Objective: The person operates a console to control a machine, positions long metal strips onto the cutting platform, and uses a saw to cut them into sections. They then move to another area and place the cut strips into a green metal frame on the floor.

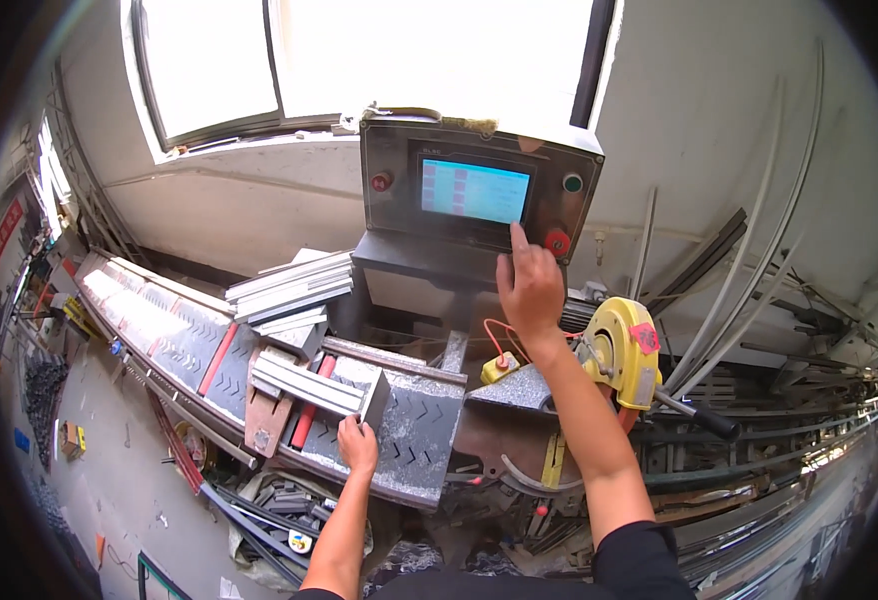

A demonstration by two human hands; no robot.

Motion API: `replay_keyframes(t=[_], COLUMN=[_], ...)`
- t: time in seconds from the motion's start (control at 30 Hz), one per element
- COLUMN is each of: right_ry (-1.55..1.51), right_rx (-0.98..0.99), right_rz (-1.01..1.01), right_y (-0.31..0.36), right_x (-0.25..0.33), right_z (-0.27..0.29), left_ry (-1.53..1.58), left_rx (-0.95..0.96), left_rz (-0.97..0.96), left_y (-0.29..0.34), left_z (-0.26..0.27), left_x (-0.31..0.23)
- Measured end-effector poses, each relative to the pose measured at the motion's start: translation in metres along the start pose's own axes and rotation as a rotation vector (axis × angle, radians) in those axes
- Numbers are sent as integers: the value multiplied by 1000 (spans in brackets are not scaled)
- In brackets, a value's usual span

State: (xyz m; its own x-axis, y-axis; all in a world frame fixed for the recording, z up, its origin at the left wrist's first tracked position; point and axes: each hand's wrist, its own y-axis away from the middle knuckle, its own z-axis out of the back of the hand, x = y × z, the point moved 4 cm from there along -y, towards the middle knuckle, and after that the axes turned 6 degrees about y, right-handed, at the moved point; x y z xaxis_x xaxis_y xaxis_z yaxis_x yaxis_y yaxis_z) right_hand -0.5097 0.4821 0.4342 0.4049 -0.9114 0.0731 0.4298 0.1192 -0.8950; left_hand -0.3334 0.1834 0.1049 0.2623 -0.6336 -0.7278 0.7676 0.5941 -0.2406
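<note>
My right hand is raised to the control panel, its index finger stretched to the lower right corner of the lit touchscreen. Its other fingers are loosely bent and hold nothing. Low on the left, my left hand has its fingers closed at the near end of a silver aluminium profile. This profile lies across the grey feed table, with a plate standing against its end. Behind it, more profiles are stacked on the table.
To the right stands a saw with a yellow round guard and a black-tipped handle. A red stop button sits beside the screen. Long bars fill the right side. Short offcuts lie below the table.
</note>
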Motion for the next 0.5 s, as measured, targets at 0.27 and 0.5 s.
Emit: replay_keyframes(t=[0.27, 0.5], right_ry=[98, 205], right_rx=[-69, 9], right_rz=[69, 11], right_y=[-8, -10], right_x=[-10, -10], right_z=[-41, -47], left_ry=[-323, -315], left_rx=[358, 463], left_rz=[-206, -142], left_y=[-60, -80], left_z=[-56, -69], left_x=[17, 18])
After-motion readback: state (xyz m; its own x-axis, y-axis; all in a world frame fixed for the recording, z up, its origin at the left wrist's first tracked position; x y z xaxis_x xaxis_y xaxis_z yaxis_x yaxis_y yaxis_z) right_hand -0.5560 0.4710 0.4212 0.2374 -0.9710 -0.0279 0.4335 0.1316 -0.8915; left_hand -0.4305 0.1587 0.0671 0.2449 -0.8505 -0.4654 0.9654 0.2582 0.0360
